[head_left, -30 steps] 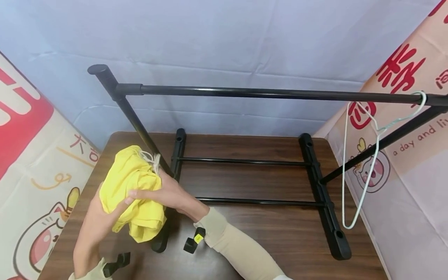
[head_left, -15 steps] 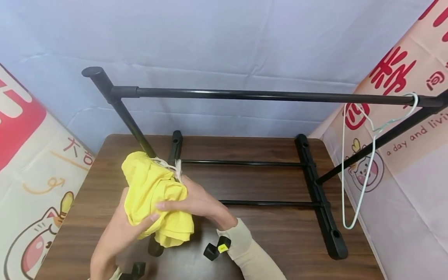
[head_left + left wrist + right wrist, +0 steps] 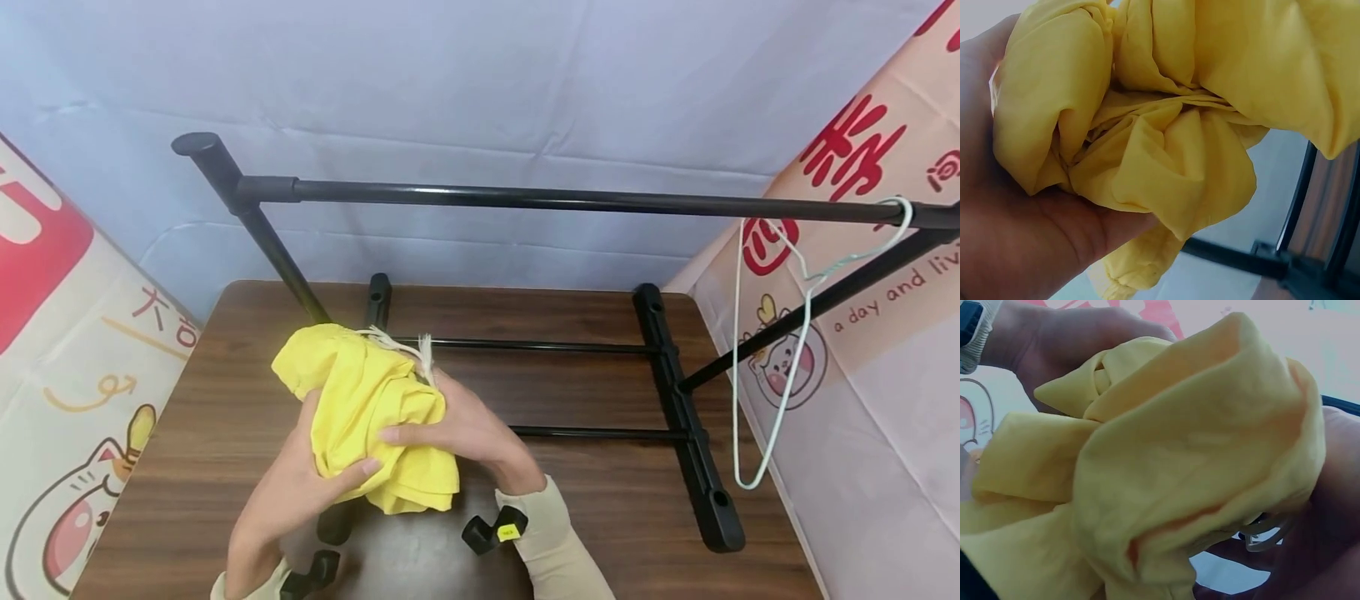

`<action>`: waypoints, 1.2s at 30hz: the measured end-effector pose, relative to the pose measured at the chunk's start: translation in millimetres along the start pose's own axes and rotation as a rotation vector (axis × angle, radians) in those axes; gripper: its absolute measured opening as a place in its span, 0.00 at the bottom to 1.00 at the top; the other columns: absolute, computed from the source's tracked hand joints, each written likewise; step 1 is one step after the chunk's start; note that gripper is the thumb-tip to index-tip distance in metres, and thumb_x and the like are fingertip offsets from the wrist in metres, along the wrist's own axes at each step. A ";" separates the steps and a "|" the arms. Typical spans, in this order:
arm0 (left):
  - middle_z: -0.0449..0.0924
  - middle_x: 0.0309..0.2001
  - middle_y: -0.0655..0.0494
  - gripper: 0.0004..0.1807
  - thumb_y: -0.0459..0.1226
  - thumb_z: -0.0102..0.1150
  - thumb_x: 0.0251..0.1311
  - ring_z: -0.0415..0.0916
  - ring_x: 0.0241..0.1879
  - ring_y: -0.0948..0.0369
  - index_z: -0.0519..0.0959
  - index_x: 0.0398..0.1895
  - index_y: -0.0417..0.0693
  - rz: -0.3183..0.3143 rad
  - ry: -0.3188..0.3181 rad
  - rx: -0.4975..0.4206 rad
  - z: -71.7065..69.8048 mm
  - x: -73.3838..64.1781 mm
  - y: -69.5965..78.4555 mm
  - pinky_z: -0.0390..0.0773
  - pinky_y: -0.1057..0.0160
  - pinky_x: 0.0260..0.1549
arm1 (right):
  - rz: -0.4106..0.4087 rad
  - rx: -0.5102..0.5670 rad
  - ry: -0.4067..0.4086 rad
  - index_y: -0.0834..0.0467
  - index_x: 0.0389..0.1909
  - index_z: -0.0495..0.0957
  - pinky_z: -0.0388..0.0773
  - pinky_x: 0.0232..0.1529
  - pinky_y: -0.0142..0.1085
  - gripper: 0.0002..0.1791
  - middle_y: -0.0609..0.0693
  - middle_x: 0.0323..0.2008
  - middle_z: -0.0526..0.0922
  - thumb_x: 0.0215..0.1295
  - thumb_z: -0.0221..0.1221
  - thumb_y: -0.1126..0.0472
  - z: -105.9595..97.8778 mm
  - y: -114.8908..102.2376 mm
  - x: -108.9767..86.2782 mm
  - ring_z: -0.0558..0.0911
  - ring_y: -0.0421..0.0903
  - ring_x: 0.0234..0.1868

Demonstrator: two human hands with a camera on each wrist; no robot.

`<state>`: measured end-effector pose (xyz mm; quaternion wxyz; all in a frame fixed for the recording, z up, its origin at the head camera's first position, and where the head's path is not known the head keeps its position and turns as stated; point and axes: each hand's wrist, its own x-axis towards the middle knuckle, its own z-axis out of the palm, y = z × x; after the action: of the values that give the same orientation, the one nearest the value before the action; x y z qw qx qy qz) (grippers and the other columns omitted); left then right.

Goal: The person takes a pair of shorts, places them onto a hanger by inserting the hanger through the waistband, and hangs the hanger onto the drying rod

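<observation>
Back sheet (image 3: 480, 92): pale and creased, beyond the far edge of the bench (image 3: 600, 500).
Side sheets (image 3: 45, 350): printed with cartoons and red characters, left and right.
Rack (image 3: 690, 425): black, on the bench, its top bar (image 3: 525, 198) running left to right.
Hanger (image 3: 736, 367): white, hooked over the top bar near its right end.
Cloth (image 3: 360, 408): yellow, bunched in loose folds, held above the bench at left, nearer than the rack's left post (image 3: 272, 250).
Cord (image 3: 427, 360): white, frayed, along the cloth's far side.
Left hand (image 3: 300, 475): fingers partly closed, gripping the cloth's left side, thumb on its near face.
Right hand (image 3: 468, 425): partly closed on the right side, thumb in front; other fingers mostly hidden.
</observation>
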<state>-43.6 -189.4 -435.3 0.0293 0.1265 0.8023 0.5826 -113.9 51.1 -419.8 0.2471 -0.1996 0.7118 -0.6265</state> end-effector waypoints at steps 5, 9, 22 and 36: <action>0.73 0.60 0.58 0.50 0.38 0.80 0.55 0.78 0.51 0.63 0.56 0.75 0.63 0.042 -0.023 0.035 11.5 10.3 4.0 0.79 0.68 0.50 | -0.054 0.034 0.001 0.34 0.72 0.68 0.88 0.50 0.46 0.42 0.51 0.48 0.88 0.59 0.77 0.52 -13.6 1.9 -9.7 0.91 0.49 0.46; 0.75 0.59 0.59 0.51 0.42 0.81 0.54 0.77 0.52 0.63 0.57 0.75 0.65 0.042 -0.029 0.070 19.4 21.3 5.2 0.78 0.67 0.51 | -0.074 0.049 0.015 0.37 0.71 0.70 0.89 0.48 0.47 0.40 0.53 0.47 0.88 0.59 0.77 0.55 -24.7 4.5 -14.9 0.91 0.51 0.44; 0.77 0.56 0.57 0.52 0.47 0.82 0.53 0.78 0.49 0.61 0.57 0.75 0.58 0.059 -0.084 0.085 41.0 55.2 4.3 0.80 0.65 0.49 | -0.041 0.048 0.135 0.38 0.70 0.72 0.89 0.45 0.48 0.36 0.56 0.45 0.89 0.62 0.75 0.57 -51.6 12.1 -26.7 0.92 0.53 0.42; 0.66 0.63 0.43 0.37 0.49 0.51 0.79 0.76 0.53 0.66 0.46 0.79 0.44 0.020 -0.081 -0.310 49.9 88.6 -11.7 0.79 0.70 0.52 | -0.081 -0.156 0.362 0.28 0.71 0.69 0.84 0.54 0.44 0.43 0.42 0.62 0.79 0.57 0.78 0.48 -53.1 6.5 -32.2 0.85 0.46 0.54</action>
<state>-121.5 -125.5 -453.3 0.0749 0.1518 0.6996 0.6942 -120.0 113.2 -418.0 0.0736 -0.1306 0.7823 -0.6046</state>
